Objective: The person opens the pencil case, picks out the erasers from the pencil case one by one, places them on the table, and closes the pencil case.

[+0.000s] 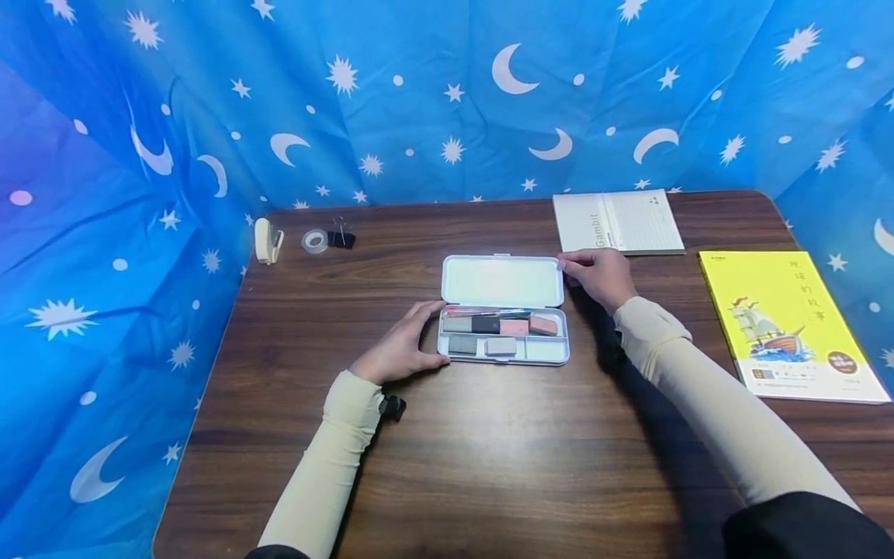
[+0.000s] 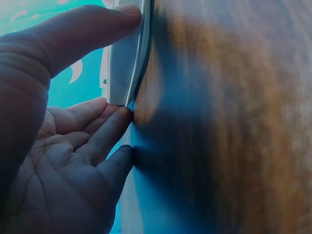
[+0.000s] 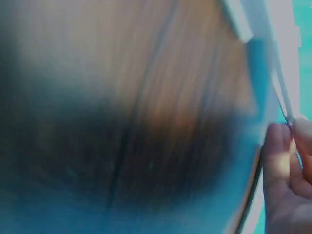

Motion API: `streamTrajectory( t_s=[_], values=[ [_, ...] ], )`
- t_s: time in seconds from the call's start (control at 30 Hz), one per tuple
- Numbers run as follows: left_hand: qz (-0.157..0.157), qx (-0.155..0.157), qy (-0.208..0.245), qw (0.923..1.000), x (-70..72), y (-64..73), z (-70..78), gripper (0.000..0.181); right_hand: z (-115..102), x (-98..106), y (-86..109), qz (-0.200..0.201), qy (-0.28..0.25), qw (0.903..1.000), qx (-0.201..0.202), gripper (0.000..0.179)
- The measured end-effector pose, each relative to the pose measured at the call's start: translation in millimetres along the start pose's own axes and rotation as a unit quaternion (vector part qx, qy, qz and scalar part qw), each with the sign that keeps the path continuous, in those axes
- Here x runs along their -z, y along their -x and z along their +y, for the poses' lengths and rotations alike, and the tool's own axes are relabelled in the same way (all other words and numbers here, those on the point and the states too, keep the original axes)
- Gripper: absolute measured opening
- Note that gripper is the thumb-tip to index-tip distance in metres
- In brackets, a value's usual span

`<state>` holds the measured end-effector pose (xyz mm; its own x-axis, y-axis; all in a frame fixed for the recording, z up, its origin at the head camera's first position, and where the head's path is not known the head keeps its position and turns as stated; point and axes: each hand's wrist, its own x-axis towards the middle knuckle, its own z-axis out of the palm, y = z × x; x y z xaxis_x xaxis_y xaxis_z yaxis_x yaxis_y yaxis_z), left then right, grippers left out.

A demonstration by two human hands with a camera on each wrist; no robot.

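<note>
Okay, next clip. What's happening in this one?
A person is handling an open white case on a wooden table. The left hand holds its left end between thumb and fingers, while the right hand pinches the right edge of the raised lid. Small pink, grey and black blocks and some thin sticks lie inside. A yellow book and a white notebook lie off to the right.
</note>
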<state>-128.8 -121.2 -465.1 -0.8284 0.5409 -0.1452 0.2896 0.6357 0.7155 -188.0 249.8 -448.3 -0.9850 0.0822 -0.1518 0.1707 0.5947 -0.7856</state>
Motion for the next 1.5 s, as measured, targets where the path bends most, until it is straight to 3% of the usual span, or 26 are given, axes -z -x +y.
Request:
streamTrajectory(
  t_s=[0.13,0.23,0.33,0.47,0.63,1.0,1.33,1.5],
  values=[
    [-0.001,0.001,0.004,1.0000,0.7,1.2,1.1,0.097,-6,6,28.7,0.071,-0.024,0.9961,0.047,0.034],
    [-0.002,0.000,0.003,1.0000,1.4,1.4,1.3,0.097,-7,9,56.7,0.096,-0.006,0.9912,0.091,0.030],
    [-0.003,-0.001,0.002,1.0000,1.9,1.7,1.4,0.096,-3,7,81.6,0.074,0.017,0.9892,0.126,0.024],
    [-0.002,-0.001,0.003,1.0000,1.5,2.3,0.6,0.096,10,-2,98.2,0.033,0.056,0.9840,0.166,0.021],
    [-0.002,-0.005,0.006,1.0000,-0.2,2.3,-0.8,0.096,20,-10,100.6,0.007,0.081,0.9779,0.192,0.025],
    [-0.004,-0.013,0.013,0.9998,-1.2,1.1,-0.7,0.096,21,-10,90.6,-0.049,0.106,0.9760,0.184,0.028],
    [0.003,-0.014,0.013,0.9998,0.6,0.6,-1.8,0.095,12,-7,80.8,-0.073,0.144,0.9631,0.215,0.028],
    [0.008,-0.014,0.013,0.9998,0.9,1.0,-2.1,0.095,7,-8,77.6,-0.095,0.160,0.9591,0.213,0.027]
  ],
)
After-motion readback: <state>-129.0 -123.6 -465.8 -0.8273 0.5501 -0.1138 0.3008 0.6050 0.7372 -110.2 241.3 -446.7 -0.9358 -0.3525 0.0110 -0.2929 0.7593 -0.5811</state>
